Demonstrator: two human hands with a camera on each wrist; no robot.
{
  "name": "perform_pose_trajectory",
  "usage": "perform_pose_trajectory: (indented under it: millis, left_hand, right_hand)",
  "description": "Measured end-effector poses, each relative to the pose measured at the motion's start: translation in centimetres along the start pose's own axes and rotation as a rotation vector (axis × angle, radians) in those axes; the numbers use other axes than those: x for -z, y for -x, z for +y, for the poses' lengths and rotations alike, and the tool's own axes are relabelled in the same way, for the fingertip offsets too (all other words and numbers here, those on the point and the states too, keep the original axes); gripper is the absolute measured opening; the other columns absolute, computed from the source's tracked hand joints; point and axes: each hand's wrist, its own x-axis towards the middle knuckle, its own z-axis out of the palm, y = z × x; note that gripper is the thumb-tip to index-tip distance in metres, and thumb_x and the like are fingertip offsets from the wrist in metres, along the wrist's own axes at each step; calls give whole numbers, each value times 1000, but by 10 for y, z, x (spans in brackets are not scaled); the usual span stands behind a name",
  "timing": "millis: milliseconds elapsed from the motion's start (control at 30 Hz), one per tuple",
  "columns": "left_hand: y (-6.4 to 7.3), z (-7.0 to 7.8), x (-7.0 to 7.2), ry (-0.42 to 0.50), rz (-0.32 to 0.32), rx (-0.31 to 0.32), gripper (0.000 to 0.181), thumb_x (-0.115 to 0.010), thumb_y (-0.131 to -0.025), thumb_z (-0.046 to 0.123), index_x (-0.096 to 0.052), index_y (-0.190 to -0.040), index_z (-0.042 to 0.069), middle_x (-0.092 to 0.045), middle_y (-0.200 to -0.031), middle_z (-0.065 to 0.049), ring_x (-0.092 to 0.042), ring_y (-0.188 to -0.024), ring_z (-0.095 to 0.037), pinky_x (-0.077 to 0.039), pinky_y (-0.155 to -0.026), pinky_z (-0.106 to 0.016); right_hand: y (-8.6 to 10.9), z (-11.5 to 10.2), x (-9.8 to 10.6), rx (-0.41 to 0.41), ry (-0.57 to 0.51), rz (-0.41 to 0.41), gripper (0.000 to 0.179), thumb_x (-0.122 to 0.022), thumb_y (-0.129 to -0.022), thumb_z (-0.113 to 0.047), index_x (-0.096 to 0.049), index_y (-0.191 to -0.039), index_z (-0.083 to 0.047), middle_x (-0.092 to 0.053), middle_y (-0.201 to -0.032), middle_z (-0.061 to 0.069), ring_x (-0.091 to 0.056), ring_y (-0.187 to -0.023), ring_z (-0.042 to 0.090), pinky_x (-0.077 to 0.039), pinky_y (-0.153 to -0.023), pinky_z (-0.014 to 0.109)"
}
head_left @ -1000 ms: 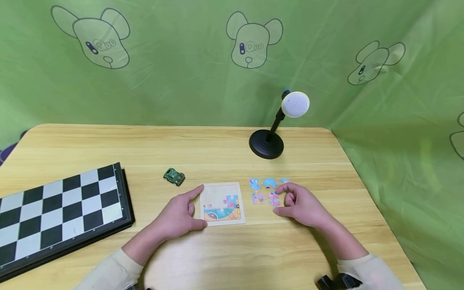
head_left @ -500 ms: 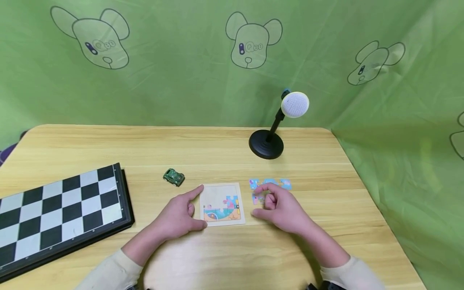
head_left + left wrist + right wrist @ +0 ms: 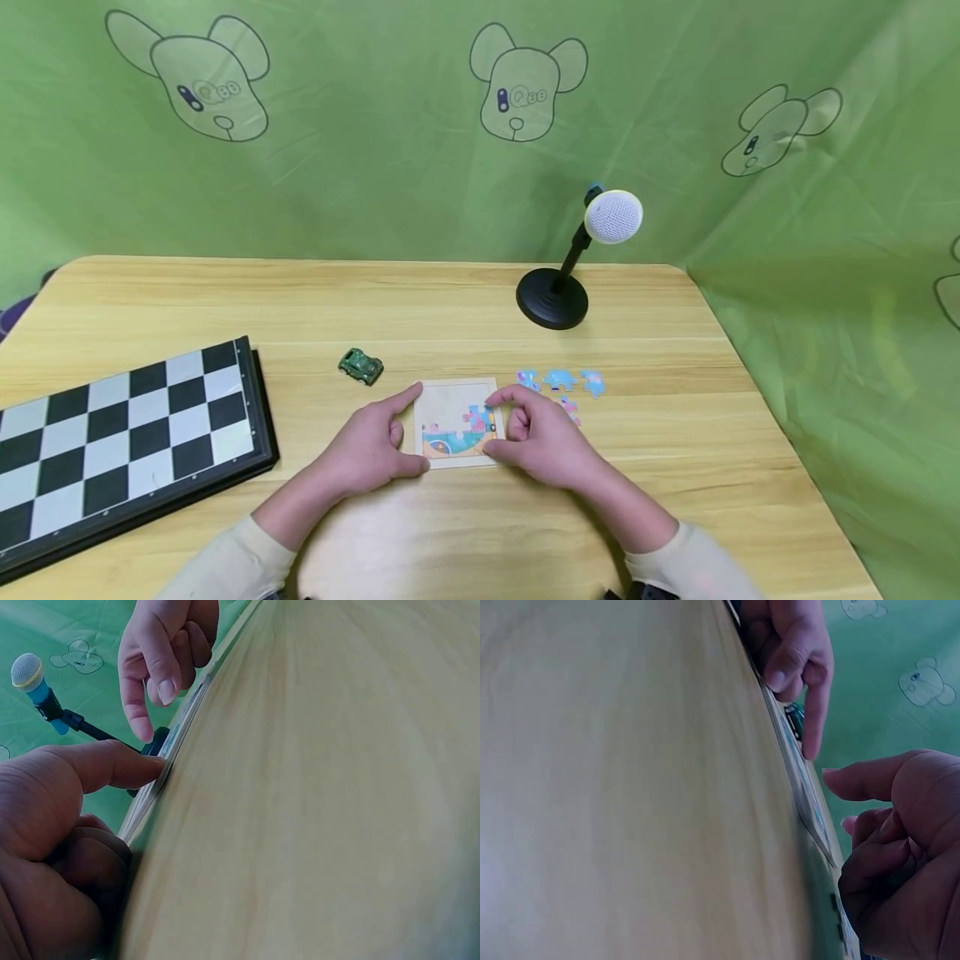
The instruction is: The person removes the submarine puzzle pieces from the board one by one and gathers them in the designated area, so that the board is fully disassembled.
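Note:
A square wooden puzzle board (image 3: 457, 383) lies flat on the table, with joined picture pieces (image 3: 453, 443) along its bottom and lower right. My left hand (image 3: 367, 446) rests at the board's left edge, straight index finger at the upper corner and thumb at the lower. In the left wrist view, that thumb (image 3: 112, 765) presses on the board's edge. My right hand (image 3: 551, 442) overlaps the board's right side in the head view; its thumb and index finger stand apart and nothing shows between them. Beyond it lie several loose blue jigsaw pieces (image 3: 559, 380) and a pink one (image 3: 570, 408).
A green toy car (image 3: 361, 366) sits behind and left of the board. A black-and-white chessboard (image 3: 142, 433) covers the table's left side. Toward the back, a microphone (image 3: 612, 217) stands on a round black base (image 3: 552, 298), before a green curtain (image 3: 375, 183).
From the loose pieces, my right hand has moved left to the puzzle board's right side, uncovering the pieces on the right. My left hand has stayed at the board's left edge.

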Motion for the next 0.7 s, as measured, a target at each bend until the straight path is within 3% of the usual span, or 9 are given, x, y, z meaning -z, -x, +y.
perform_pose_trajectory:
  millis: [233, 700]
  left_hand:
    - [0, 0, 0, -1, -1, -1, 99, -89, -69, 9, -37, -154, 3, -36, -52, 5, -32, -44, -10, -32, -46, -27]
    - [0, 0, 0, 7, -4, -5, 99, -88, -70, 9, -37, -154, 2, -35, -51, 5, -31, -44, -10, -30, -45, -26]
  right_hand:
    - [-3, -8, -8, -31, 31, 0, 47, -82, -80, -7, -59, -122, -8, -46, -62, -4, -42, -53, 9, -45, -63, 30]
    - [-9, -9, -10, -31, 53, -58, 43, -82, -80, -6, -60, -117, -6, -46, -63, -2, -42, -53, 10, -44, -63, 31]
